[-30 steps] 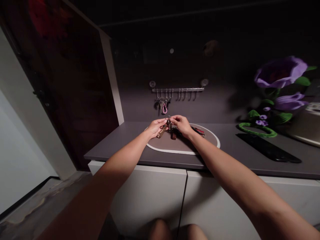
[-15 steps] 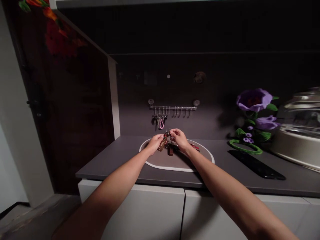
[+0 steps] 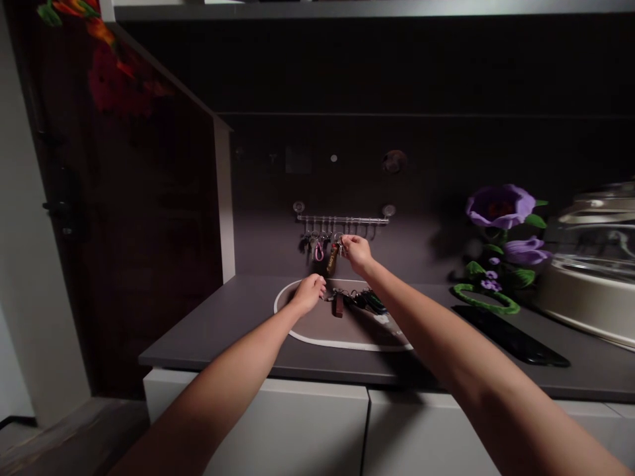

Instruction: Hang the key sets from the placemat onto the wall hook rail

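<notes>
My right hand (image 3: 356,252) is raised to the clear hook rail (image 3: 347,220) on the back wall, fingers pinched on a key ring (image 3: 339,237). From that ring hang keys and a brown key fob with lettering (image 3: 332,260). To its left, several keys and a pink carabiner (image 3: 319,251) hang from the hooks. My left hand (image 3: 309,293) is lower, over the left part of the oval mat (image 3: 317,328). Its fingers are curled together; whatever may be in them is hidden. Beside it on the mat lie more key rings and a dark brown fob (image 3: 338,305).
On the right of the counter (image 3: 213,317) lies a black phone-like slab (image 3: 510,337). Purple artificial flowers (image 3: 501,205) with a green ring base stand behind it, beside a cream appliance with a clear lid (image 3: 590,284). A shelf (image 3: 372,9) overhangs above.
My right hand has risen from above the mat to the rail, carrying the key ring and lettered fob. My left hand has let go of the fob and sits slightly lower.
</notes>
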Demonstrator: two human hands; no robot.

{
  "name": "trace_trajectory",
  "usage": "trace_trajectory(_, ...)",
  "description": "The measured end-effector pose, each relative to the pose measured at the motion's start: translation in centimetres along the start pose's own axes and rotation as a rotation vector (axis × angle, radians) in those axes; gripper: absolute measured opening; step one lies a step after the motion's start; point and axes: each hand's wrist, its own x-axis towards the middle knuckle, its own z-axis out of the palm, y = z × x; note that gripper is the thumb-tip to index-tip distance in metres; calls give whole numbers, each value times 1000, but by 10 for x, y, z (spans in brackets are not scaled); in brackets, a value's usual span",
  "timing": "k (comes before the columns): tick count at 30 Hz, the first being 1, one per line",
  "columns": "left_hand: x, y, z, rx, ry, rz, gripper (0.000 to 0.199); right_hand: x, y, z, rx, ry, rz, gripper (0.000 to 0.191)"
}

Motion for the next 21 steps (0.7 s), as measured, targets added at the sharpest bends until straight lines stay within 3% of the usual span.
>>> trace_trajectory(9,5,-8,3,19,-43,30,22,33,-4,17,57,172,46,10)
trace_trajectory(21,4,-4,4,37,-52,34,22,40,3,21,130,188,99,15)
